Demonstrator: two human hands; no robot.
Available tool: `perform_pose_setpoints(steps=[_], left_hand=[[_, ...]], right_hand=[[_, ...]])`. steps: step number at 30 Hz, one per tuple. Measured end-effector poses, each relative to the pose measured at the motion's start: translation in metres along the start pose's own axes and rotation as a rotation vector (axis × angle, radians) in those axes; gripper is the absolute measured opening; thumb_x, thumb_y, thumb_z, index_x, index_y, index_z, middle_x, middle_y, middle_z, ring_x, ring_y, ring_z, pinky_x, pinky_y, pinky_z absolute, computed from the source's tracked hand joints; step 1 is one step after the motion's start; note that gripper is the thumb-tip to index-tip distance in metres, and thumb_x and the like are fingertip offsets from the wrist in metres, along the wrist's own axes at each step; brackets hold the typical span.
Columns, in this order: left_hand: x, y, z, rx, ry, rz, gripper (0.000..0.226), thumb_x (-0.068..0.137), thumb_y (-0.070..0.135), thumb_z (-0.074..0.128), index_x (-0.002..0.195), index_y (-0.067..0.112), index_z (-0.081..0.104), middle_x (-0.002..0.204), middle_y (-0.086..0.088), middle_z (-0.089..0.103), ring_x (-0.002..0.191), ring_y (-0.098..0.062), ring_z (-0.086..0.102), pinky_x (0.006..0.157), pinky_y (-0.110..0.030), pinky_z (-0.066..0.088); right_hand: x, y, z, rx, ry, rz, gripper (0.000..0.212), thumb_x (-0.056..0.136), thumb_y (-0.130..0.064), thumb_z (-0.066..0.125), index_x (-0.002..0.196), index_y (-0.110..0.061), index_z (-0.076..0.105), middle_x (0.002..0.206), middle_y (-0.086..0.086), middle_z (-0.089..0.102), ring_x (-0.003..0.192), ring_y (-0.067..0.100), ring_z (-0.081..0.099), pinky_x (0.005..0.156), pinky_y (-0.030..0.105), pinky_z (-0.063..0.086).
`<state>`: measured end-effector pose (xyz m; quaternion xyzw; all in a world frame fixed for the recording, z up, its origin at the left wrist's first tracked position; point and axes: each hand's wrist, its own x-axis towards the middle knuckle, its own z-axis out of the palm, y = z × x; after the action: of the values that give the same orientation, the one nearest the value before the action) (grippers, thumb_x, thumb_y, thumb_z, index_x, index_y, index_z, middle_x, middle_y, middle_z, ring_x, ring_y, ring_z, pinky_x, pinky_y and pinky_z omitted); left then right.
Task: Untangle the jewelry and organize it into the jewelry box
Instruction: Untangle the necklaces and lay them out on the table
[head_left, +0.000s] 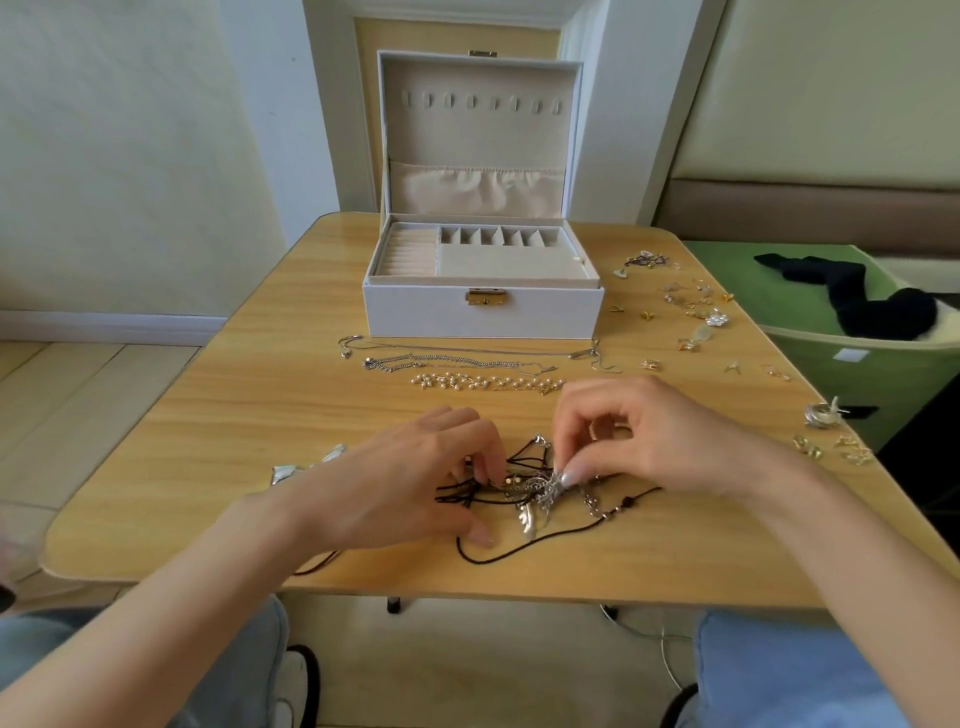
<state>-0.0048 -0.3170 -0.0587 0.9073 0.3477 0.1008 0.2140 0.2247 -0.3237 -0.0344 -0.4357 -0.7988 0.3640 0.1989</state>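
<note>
Pale walls and a doorway stand behind the wooden bench (208, 441), and at its right edge sits a green basket (857, 353) with a black cloth (872, 301) lying in it. At the far middle of the bench is the white jewelry box (483, 317), its lid (478, 130) propped upright. Its beige tray shows ring rolls on the left, a row of small slots at the back and one wide compartment in front.

My left hand (395, 483) and right hand (665, 441) meet over the near middle of the bench, with the tangle (540, 488) of black cords and silver chains lying flat between them. The left fingers (483, 467) curl down and pinch the black cord at the tangle's left edge, the thumb resting on the bench just beside a loose cord loop. The right fingers (566, 431) are bent, thumb and forefinger pinching a silver piece at the tangle's upper right. One cord trails out under my right wrist.

Between the tangle and the box three necklaces lie straightened, side by side: a pearl strand (483, 383) nearest me, then a silver link chain (441, 361), then a thin chain (467, 349). Small earrings (696, 312) are scattered to the right of the box, and silver ear cuffs (823, 415) sit near the right edge. A crumpled silver piece (291, 473) lies just left of my left hand.
</note>
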Motion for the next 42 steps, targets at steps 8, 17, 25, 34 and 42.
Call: perform_pose_setpoints(steps=[8, 17, 25, 34, 42], left_hand=[[-0.001, 0.004, -0.003, 0.002, -0.024, -0.051, 0.044, 0.073, 0.052, 0.070, 0.105, 0.035, 0.044, 0.102, 0.028, 0.040, 0.099, 0.008, 0.038, 0.080, -0.012, 0.037], [0.007, 0.011, 0.002, -0.182, 0.214, -0.006, 0.047, 0.069, 0.067, 0.058, 0.101, 0.036, 0.046, 0.092, 0.015, 0.058, 0.084, -0.004, 0.053, 0.069, -0.016, 0.044], [0.017, 0.025, -0.005, -0.515, 0.445, 0.010, 0.019, 0.086, 0.039, 0.058, 0.089, 0.027, 0.072, 0.079, 0.006, 0.066, 0.074, -0.010, 0.061, 0.064, -0.023, 0.047], [0.013, 0.032, -0.020, -1.062, 0.533, 0.007, 0.019, 0.084, 0.018, 0.057, 0.091, 0.007, 0.070, 0.073, -0.005, 0.068, 0.065, -0.014, 0.065, 0.057, -0.020, 0.052], [0.011, 0.029, -0.030, -1.236, 0.598, 0.008, 0.024, 0.085, 0.017, 0.053, 0.096, 0.010, 0.073, 0.076, -0.004, 0.071, 0.067, -0.012, 0.068, 0.059, -0.018, 0.054]], right_hand=[[0.003, -0.012, -0.008, 0.544, 0.237, -0.147, 0.008, 0.078, -0.011, 0.057, 0.080, -0.006, 0.051, 0.068, 0.009, 0.066, 0.059, 0.023, 0.059, 0.049, 0.026, 0.047], [0.008, -0.030, -0.013, 0.859, 0.216, -0.292, 0.007, 0.087, -0.017, 0.043, 0.083, -0.011, 0.043, 0.072, 0.005, 0.068, 0.065, 0.024, 0.067, 0.058, 0.027, 0.052], [0.015, -0.032, -0.015, 0.920, 0.288, -0.296, 0.007, 0.087, -0.015, 0.045, 0.083, -0.011, 0.050, 0.075, 0.006, 0.066, 0.066, 0.021, 0.063, 0.058, 0.025, 0.050], [0.021, -0.022, -0.008, 0.593, 0.254, -0.133, 0.030, 0.077, -0.024, 0.067, 0.103, -0.010, 0.061, 0.094, 0.005, 0.067, 0.085, 0.016, 0.063, 0.071, 0.030, 0.051], [0.024, -0.028, 0.005, 0.565, 0.082, -0.088, 0.032, 0.067, -0.005, 0.072, 0.098, -0.009, 0.062, 0.077, 0.006, 0.068, 0.071, 0.021, 0.066, 0.065, 0.027, 0.055]])
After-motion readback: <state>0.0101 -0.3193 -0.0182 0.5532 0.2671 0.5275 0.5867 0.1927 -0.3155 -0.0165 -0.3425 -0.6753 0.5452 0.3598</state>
